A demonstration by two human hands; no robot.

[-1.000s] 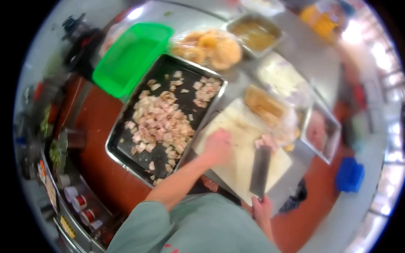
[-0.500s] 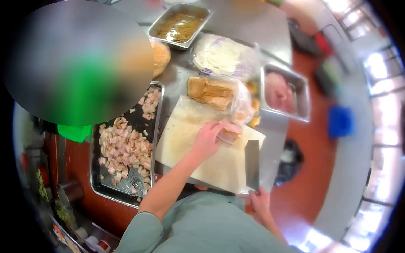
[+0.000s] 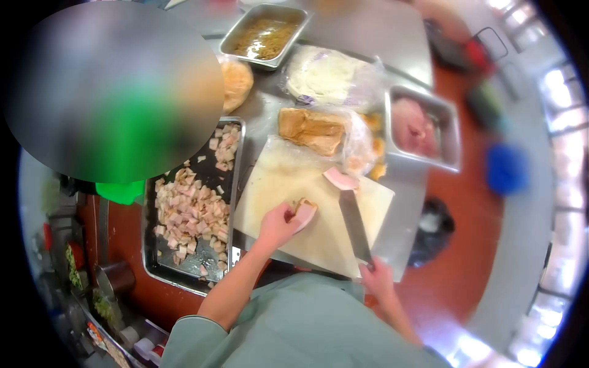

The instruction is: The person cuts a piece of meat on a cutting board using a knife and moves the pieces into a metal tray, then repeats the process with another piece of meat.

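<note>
My left hand (image 3: 277, 227) is closed on a piece of pink meat (image 3: 305, 214) with a browned edge, low over the left half of the white cutting board (image 3: 270, 178). In my right hand (image 3: 377, 276), at the board's near right edge, is the handle of a large knife (image 3: 354, 226). The blade points away from me across the board. Its tip lies against a second pink meat slice (image 3: 341, 178) near the board's far side. Just beyond sits a browned block of meat (image 3: 313, 130), partly in clear plastic.
Left of the board is a dark tray (image 3: 145, 245) holding diced meat (image 3: 190, 211). A bagged white item (image 3: 325, 76) and a metal pan (image 3: 294, 55) of brownish contents stand behind. At right, another metal pan (image 3: 455, 147) contains raw-looking pink meat (image 3: 412, 126). A blurred disc covers the upper left.
My left hand has drawn back toward me and left with a piece of meat. The knife has swung left, its tip now at the other slice, which lies apart from my left hand.
</note>
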